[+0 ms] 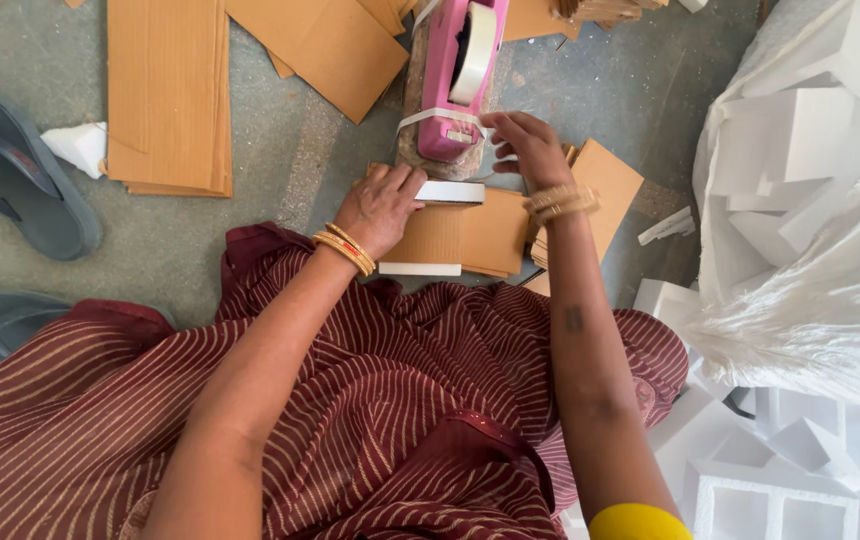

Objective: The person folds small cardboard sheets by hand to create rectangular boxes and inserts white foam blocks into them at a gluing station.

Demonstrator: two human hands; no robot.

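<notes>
My left hand (380,205) presses down on a small package of white foam wrapped in brown cardboard (460,235) on the floor in front of my knees. My right hand (530,148) reaches to the front of a pink tape dispenser (455,70) and pinches the end of a strip of clear tape (440,118) pulled from its roll. The dispenser sits on a block just beyond the package. Both wrists wear gold bangles.
Stacks of brown cardboard sheets (170,95) lie on the grey floor at the far left and centre. White foam pieces in a plastic bag (810,200) pile up at the right. Two grey sandals (15,170) lie at the left. More cardboard (605,185) lies under my right wrist.
</notes>
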